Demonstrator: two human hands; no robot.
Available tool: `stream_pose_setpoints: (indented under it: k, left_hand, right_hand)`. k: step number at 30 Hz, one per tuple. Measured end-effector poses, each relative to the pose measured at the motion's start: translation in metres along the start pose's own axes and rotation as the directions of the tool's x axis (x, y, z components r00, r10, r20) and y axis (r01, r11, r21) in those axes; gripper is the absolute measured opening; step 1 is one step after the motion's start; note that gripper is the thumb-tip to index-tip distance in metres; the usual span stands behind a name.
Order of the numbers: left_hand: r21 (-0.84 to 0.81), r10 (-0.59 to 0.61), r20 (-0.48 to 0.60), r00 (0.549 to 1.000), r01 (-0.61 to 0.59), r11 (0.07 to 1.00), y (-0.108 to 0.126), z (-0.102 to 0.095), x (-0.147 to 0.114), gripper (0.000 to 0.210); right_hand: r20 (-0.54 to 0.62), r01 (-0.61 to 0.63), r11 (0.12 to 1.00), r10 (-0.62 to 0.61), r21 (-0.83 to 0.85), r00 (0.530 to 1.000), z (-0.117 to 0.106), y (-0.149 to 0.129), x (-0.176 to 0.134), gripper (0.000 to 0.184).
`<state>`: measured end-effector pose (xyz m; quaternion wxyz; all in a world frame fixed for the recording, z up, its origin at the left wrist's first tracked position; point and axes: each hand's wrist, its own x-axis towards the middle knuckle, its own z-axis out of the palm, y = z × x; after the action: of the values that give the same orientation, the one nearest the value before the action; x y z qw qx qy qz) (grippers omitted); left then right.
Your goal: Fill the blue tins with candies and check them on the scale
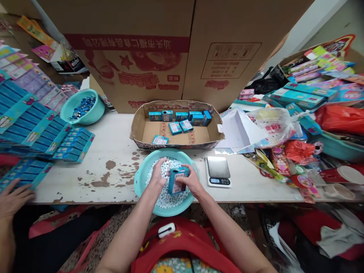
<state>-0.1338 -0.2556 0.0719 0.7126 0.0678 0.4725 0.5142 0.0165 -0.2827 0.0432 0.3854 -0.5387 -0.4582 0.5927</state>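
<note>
My right hand [192, 181] grips a small blue box [178, 181] and holds it tilted over a turquoise basin [139, 178]. A dark hole shows near the top of the box. Small white candy balls [167, 200] fill much of the basin. Just left of the box, my left hand [159, 173] is curled round some of the white balls, which show between thumb and fingers. Behind the basin stands a low cardboard tray [176, 145] with several similar blue boxes [174, 128] in it. Part of the basin overhangs the table's front edge.
A small digital scale [218, 170] sits right of the basin. Packed blue display cartons [72, 146] and another bowl [95, 113] of blue wrapped pieces lie left. A co-worker's hand [17, 193] rests there. A large cardboard box [159, 79] stands behind; plastic-wrapped goods [273, 125] crowd the right.
</note>
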Motion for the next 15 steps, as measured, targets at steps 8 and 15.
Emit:
stream_pose_setpoints:
  k: [8,15]
  left_hand:
    - [-0.064,0.307,0.029,0.951,-0.305,0.95,0.011,0.025,-0.02,0.025]
    - [0.05,0.46,-0.064,0.886,-0.458,0.888,-0.002,0.03,-0.019,0.025]
  right_hand:
    - [0.016,0.33,0.815,-0.367,-0.477,0.93,0.005,-0.008,-0.011,0.035]
    - [0.051,0.381,0.73,-0.431,-0.567,0.901,0.008,-0.014,-0.016,0.03]
